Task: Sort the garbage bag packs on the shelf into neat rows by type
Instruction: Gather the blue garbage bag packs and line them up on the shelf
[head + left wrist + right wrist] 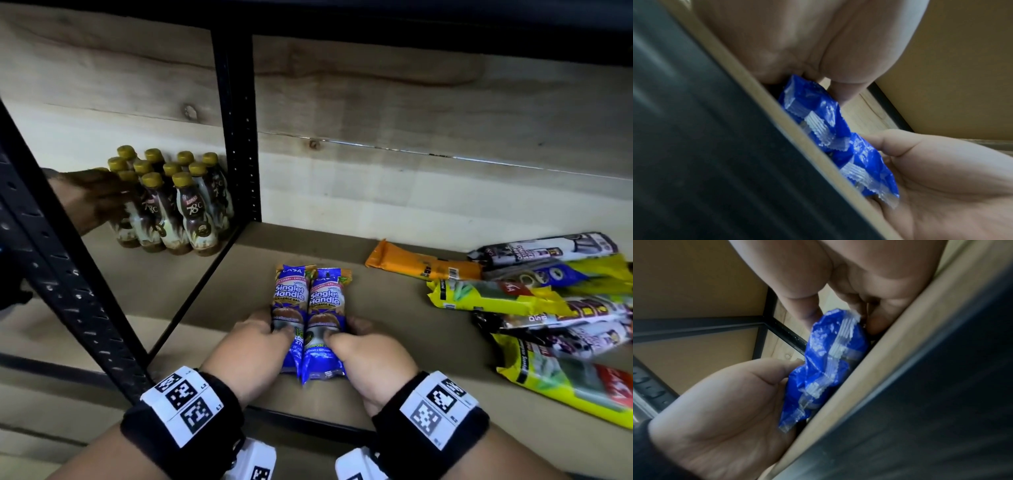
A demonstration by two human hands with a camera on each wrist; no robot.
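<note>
Head view: left hand (253, 346) and right hand (368, 359) gripped two blue packs (308, 315), squaring them side by side; next, judged, fetch a pack from the mixed pile (534, 301)

Two garbage bag packs (306, 315) lay side by side, touching, at shelf (376, 308) front; loose pile of packs (534, 308) right; bottles (171, 202) left-rear.

Glossy plastic packs (308, 308) (crinkled) on matt shelf (394, 322).
</note>
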